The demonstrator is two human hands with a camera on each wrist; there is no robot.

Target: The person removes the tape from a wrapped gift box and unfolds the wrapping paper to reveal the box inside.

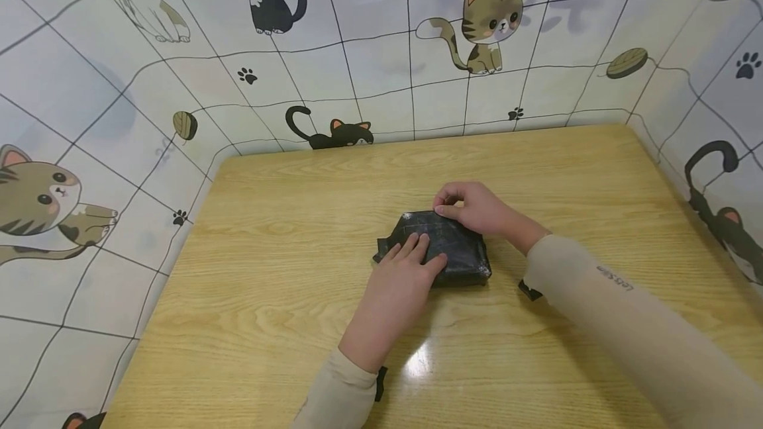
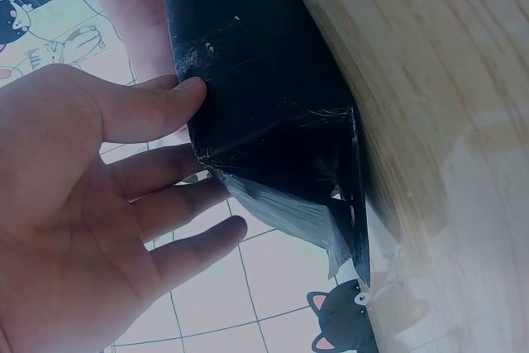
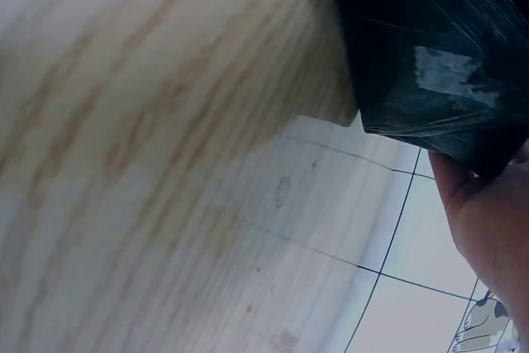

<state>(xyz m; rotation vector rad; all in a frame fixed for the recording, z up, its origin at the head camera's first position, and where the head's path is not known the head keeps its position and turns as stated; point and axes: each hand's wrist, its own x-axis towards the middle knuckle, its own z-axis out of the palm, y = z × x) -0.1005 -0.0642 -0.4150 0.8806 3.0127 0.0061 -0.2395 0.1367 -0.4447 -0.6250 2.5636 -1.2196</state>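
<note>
A black, shiny wrapped package (image 1: 456, 253) lies on the wooden table. Its left end has a loose flap (image 1: 382, 247), and in the left wrist view the wrapping (image 2: 285, 204) there stands out in a folded point. My left hand (image 1: 401, 283) rests on top with fingers extended and spread, the thumb (image 2: 157, 113) lying against the package's side. At the far edge, my right hand (image 1: 477, 207) pinches the wrapping between thumb and curled fingers. A pale scuffed patch (image 3: 455, 73) shows on the black surface in the right wrist view, where most of that hand is out of frame.
The wooden table (image 1: 268, 250) stretches around the package on all sides. Cat-printed cloth (image 1: 381, 71) rises behind it and at both sides. A small black piece shows beside each sleeve, one by the right sleeve (image 1: 566, 270) and one by the left sleeve (image 1: 342, 392).
</note>
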